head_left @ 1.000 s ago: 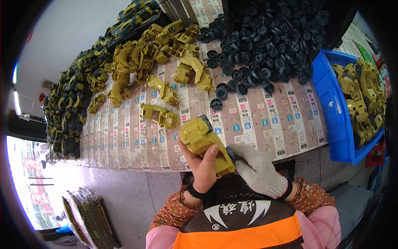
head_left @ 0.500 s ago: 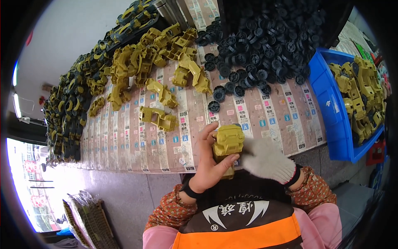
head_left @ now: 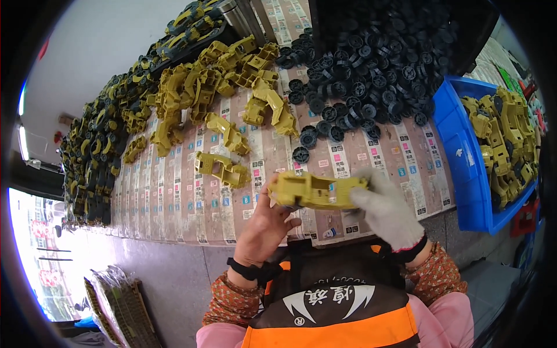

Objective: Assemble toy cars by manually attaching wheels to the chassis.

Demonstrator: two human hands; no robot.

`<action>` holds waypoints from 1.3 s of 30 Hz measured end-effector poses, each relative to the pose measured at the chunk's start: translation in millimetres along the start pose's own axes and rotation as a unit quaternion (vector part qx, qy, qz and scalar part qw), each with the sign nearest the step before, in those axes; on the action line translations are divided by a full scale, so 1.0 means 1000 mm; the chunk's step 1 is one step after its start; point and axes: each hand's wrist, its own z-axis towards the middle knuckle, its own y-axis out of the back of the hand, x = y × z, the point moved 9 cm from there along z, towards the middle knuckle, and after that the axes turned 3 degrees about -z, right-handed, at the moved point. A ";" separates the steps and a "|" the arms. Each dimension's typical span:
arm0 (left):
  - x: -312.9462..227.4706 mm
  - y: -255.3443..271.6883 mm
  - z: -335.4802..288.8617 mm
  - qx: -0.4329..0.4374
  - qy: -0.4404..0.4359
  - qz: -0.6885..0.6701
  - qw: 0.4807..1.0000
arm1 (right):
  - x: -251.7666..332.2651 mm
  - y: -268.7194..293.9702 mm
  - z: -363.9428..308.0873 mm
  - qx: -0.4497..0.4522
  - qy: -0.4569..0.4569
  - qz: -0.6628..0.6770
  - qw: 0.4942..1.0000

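A yellow plastic toy car body (head_left: 325, 194) is held lengthwise above the near edge of the table, between my two hands. My bare left hand (head_left: 267, 226) grips its left end, fingers behind and thumb below. My right hand (head_left: 386, 211), in a pale knitted glove, is closed around its right end. A dark part shows under the left end; whether it is a wheel I cannot tell. Just beyond lie loose yellow car bodies (head_left: 222, 169). Several black toy wheels (head_left: 301, 154) are scattered at the edge of a large wheel heap (head_left: 371, 81).
Yellow bodies (head_left: 185, 87) are piled at the far left, beside stacked cars with dark wheels (head_left: 93, 151). A blue bin (head_left: 461, 156) of yellow cars stands at the right. A metal flask (head_left: 235, 16) is at the back. The patterned tabletop (head_left: 168, 203) ends just before me.
The car body has swung from upright to lengthwise. My left hand has moved left and slightly down, and my gloved right hand now holds the other end.
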 end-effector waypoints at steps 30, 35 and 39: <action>0.023 0.031 0.000 -0.187 -0.044 0.156 0.969 | 0.020 -0.049 0.040 0.015 0.150 -0.355 0.923; 0.029 0.021 0.010 -0.166 -0.057 0.231 0.957 | 0.016 -0.039 0.022 -0.020 0.183 -0.295 0.938; 0.030 0.019 0.011 -0.167 -0.077 0.278 0.943 | 0.013 -0.037 0.014 -0.024 0.175 -0.300 0.937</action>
